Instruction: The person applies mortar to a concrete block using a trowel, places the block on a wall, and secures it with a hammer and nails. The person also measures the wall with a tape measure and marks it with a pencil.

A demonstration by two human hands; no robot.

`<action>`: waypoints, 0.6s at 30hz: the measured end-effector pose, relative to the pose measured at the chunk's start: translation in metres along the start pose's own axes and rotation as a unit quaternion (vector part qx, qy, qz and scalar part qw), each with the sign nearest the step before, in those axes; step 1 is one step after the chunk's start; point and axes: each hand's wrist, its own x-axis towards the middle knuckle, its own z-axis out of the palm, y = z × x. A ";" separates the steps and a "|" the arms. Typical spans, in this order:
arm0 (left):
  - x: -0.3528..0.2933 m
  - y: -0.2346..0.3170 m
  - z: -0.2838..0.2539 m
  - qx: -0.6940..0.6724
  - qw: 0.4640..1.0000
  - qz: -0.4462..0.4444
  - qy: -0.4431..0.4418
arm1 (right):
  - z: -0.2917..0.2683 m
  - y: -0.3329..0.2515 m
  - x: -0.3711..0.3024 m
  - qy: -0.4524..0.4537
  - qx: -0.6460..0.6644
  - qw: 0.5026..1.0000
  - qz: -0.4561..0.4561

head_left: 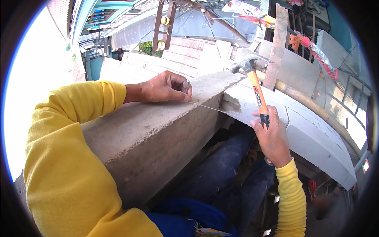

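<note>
Hammer with orange-and-black handle and grey steel claw head (256,86) sits head-up in the right hand (273,138), gripped low, likely for leverage, striking face turned left. Left hand (167,87) pinches a slim grey metal nail (188,85) roughly upright over the rough grey concrete beam (146,124), apparently steadying it; thin pale string (208,107) runs from those fingertips toward the white block wall (312,134). Nail-beam contact: can't tell.

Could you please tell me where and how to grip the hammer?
Probably by the lower handle, from the near right, as the right hand does: the hammer head is farthest off, and the slim handle slants back toward that hand.
</note>
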 end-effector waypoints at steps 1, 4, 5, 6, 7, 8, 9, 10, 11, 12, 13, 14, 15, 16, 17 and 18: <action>0.001 -0.003 0.000 -0.003 1.000 0.022 -0.002 | 0.005 -0.004 -0.004 -0.023 0.067 0.996 0.052; 0.002 -0.006 -0.001 -0.017 0.999 0.024 -0.013 | 0.005 -0.023 -0.021 -0.029 0.109 0.987 0.116; 0.002 -0.005 -0.001 -0.023 0.999 0.014 -0.017 | 0.005 -0.027 -0.027 -0.018 0.127 0.985 0.117; 0.002 -0.005 -0.001 -0.020 0.999 0.016 -0.020 | 0.005 -0.033 -0.030 -0.018 0.126 0.984 0.128; 0.002 -0.006 -0.002 -0.017 0.999 0.018 -0.023 | 0.007 -0.036 -0.034 -0.009 0.128 0.984 0.120; 0.002 -0.007 -0.002 -0.013 0.999 0.021 -0.025 | 0.009 -0.038 -0.038 0.000 0.130 0.985 0.112; 0.002 -0.009 -0.001 -0.012 0.999 0.017 -0.025 | 0.011 -0.040 -0.040 0.008 0.133 0.986 0.103; 0.001 -0.010 -0.001 -0.010 1.000 0.014 -0.024 | 0.009 -0.043 -0.041 0.006 0.122 0.987 0.104; 0.000 -0.011 -0.002 -0.008 1.000 0.011 -0.022 | 0.006 -0.048 -0.041 0.004 0.111 0.988 0.104; -0.002 -0.011 -0.005 -0.004 1.000 0.005 -0.022 | 0.004 -0.052 -0.041 0.002 0.101 0.989 0.104; -0.001 -0.010 -0.005 -0.002 1.000 0.002 -0.026 | 0.003 -0.053 -0.041 0.009 0.100 0.990 0.095; 0.001 -0.008 -0.005 0.001 1.000 -0.001 -0.030 | 0.002 -0.053 -0.041 0.018 0.099 0.991 0.086; 0.002 -0.006 -0.007 -0.001 1.000 0.001 -0.030 | 0.002 -0.054 -0.041 0.028 0.098 0.992 0.078; 0.005 -0.003 -0.008 -0.001 0.999 0.005 -0.034 | 0.001 -0.054 -0.042 0.027 0.112 0.990 0.076; 0.014 -0.001 -0.006 -0.003 0.999 0.015 -0.044 | -0.001 -0.053 -0.044 0.030 0.120 0.989 0.079; 0.013 -0.005 -0.008 0.017 0.999 0.033 -0.028 | -0.002 -0.053 -0.046 0.036 0.128 0.988 0.084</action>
